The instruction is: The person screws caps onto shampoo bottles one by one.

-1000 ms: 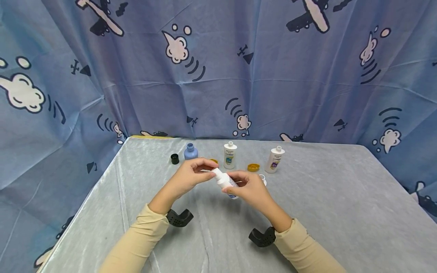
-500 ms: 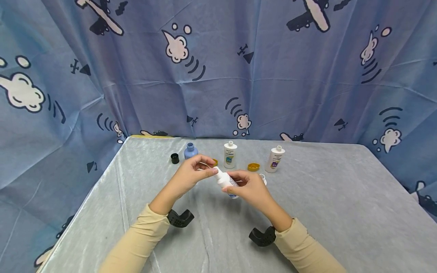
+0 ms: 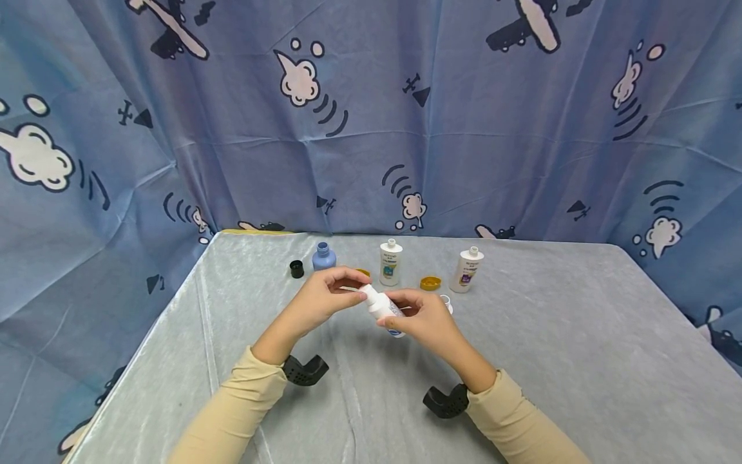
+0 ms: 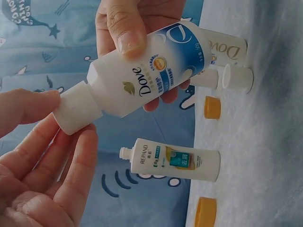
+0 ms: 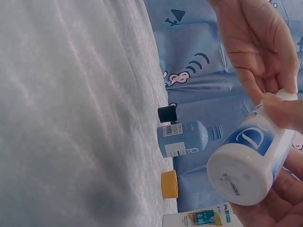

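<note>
My right hand (image 3: 426, 322) grips a small white Dove bottle (image 4: 147, 71) around its body, in front of me above the table. The bottle is tilted, its base pointing down to the right. At its upper end, my left hand (image 3: 324, 299) pinches the white cap (image 4: 78, 108) between thumb and fingers. The cap sits on the bottle's neck. In the right wrist view, the bottle's round base (image 5: 239, 175) faces the camera, and my fingers partly hide the cap end.
Behind my hands stand an uncapped blue bottle (image 3: 323, 256) and two uncapped white bottles, one in the middle (image 3: 390, 264) and one at right (image 3: 466, 270). A black cap (image 3: 297, 269), a yellow cap (image 3: 430, 283) and a white cap (image 4: 236, 78) lie among them, with another yellow cap (image 5: 169, 184).
My left fingers have shifted slightly on the cap, moving up a little and then back. The bottle and my right hand have stayed nearly still.
</note>
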Demonstrator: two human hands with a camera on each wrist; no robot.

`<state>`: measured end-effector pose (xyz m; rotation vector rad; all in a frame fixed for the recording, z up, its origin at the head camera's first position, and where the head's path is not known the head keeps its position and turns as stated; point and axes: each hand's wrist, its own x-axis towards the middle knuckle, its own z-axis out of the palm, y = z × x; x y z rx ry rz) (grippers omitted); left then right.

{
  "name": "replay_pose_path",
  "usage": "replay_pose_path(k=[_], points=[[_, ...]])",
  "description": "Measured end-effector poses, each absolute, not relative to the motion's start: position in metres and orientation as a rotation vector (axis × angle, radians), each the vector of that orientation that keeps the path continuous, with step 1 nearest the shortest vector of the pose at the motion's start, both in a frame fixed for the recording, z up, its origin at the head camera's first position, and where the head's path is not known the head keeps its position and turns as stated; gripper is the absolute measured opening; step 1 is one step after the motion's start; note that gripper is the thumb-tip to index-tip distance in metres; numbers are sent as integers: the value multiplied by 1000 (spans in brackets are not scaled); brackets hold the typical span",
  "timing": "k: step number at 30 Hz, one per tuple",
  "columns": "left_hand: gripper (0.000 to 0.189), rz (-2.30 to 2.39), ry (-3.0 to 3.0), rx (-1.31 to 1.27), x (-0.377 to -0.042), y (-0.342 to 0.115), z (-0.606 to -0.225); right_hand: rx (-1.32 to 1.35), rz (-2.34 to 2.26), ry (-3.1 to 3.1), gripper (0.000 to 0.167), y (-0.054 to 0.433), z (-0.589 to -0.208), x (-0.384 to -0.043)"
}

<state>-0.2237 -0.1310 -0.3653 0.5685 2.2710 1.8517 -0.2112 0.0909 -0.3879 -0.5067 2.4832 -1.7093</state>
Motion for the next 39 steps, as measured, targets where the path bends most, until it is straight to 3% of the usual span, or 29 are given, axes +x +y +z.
replay_pose_path(k=[7, 13, 19, 26, 32, 39], points=[[40, 1814, 2275, 551, -224, -133, -361, -502, -1712, 2490, 41, 91, -388, -211], [31, 1742, 2340, 461, -225, -131, -362, -493, -1707, 2490, 40, 91, -389, -211], [26, 1741, 2336, 514, -224, -131, -363, -509, -1712, 2484, 40, 91, -389, -211], [36, 1783, 2257, 635, -222, -135, -362, -503, -1704, 2492, 40, 90, -388, -211], [40, 1766, 2324, 511, -225, -134, -362, -505, -1714, 2472, 40, 89, -387, -210], [28, 1738, 2389, 435, -225, -130, -363, -493, -1712, 2467, 40, 89, -387, -210]])
